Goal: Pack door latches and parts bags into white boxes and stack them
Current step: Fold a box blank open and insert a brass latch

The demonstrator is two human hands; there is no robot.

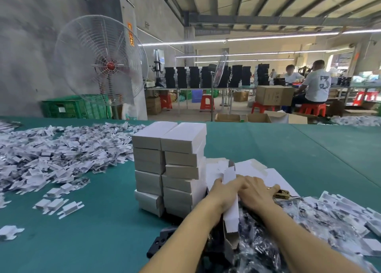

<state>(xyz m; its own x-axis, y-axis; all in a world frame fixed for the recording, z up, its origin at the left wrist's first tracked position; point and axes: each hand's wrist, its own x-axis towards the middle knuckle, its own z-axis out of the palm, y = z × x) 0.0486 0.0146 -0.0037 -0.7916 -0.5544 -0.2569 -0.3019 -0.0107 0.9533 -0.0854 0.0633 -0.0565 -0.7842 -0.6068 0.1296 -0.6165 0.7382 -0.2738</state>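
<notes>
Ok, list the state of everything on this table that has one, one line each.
box, gripped by the left hand, far flap standing open.
latch, lying on the flat cardboard.
right hand, against the box, fingertips at the latch; grip unclear.
flat cardboard, unfolded, lying flat.
stack of boxes, closed, two columns side by side.
parts bags, loose in heaps.

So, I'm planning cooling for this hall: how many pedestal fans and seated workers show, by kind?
Pedestal fans: 2
Seated workers: 2
Total: 4
A possible third figure farther back is too small to tell.
</notes>
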